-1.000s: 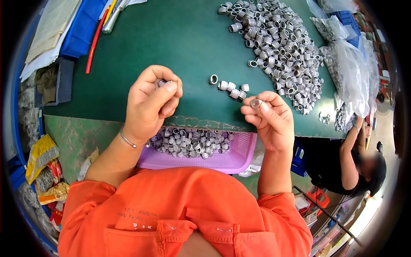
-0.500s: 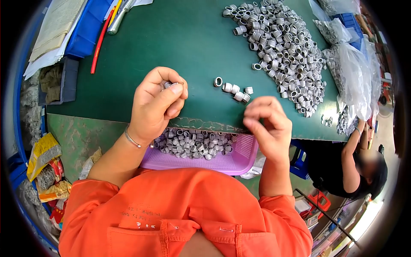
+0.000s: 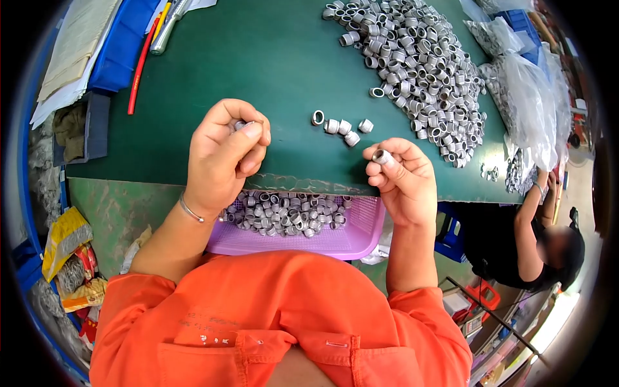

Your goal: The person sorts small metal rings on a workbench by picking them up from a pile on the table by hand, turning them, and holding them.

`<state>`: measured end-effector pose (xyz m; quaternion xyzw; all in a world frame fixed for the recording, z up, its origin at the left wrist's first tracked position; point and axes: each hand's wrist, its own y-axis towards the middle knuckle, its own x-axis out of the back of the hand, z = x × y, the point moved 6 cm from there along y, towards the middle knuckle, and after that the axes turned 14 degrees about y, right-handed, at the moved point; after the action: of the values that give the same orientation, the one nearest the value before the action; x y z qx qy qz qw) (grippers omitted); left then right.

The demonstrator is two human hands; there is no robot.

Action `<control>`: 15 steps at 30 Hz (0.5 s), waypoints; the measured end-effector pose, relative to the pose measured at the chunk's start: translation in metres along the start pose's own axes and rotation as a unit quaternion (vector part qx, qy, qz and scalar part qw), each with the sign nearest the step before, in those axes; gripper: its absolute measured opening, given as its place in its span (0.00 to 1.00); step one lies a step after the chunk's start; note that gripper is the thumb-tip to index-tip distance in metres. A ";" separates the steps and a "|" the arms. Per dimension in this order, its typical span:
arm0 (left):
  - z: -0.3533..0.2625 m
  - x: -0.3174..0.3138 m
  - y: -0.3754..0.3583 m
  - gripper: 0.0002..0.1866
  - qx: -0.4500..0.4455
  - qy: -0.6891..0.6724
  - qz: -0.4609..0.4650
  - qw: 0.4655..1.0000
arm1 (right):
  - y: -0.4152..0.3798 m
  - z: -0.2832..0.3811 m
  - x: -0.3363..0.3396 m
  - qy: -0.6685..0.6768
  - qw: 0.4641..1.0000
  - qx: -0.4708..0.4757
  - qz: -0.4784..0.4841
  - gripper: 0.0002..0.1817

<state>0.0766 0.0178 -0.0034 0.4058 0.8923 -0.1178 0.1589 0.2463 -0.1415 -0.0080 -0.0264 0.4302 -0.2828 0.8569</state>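
My left hand is closed around a grey metal fitting, mostly hidden by the fingers and thumb. Between thumb and fingertips of my right hand is another short metal fitting, its round opening facing up. Several loose fittings lie on the green table between my hands and farther back. A large heap of the same fittings spreads over the table's back right. Below the table edge, in front of my body, a purple plastic basket holds many more fittings.
Clear plastic bags of parts stand along the table's right side. A person in black sits beyond them. At the left are a blue bin, a grey bin, a red pencil and papers.
My right hand now shows a fitting in its fingertips, turned upward, and one fewer lies in the small group. My left hand keeps its grip. The whole view has shifted slightly.
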 end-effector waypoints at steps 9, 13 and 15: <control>0.001 0.000 0.000 0.03 0.005 -0.012 -0.001 1.000 | -0.013 0.000 -0.026 -0.061 0.982 0.084 0.160 0.07; 0.001 -0.001 0.000 0.05 -0.004 0.028 -0.002 1.000 | -0.013 0.008 -0.045 -0.449 0.840 0.223 0.209 0.13; 0.001 0.000 0.000 0.05 -0.002 0.030 -0.001 1.000 | -0.005 0.005 -0.054 -0.556 0.764 0.316 0.088 0.11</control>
<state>0.0774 0.0174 -0.0045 0.4078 0.8973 -0.1039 0.1333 0.2222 -0.1187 0.0358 0.1312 -0.2345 -0.2620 0.9269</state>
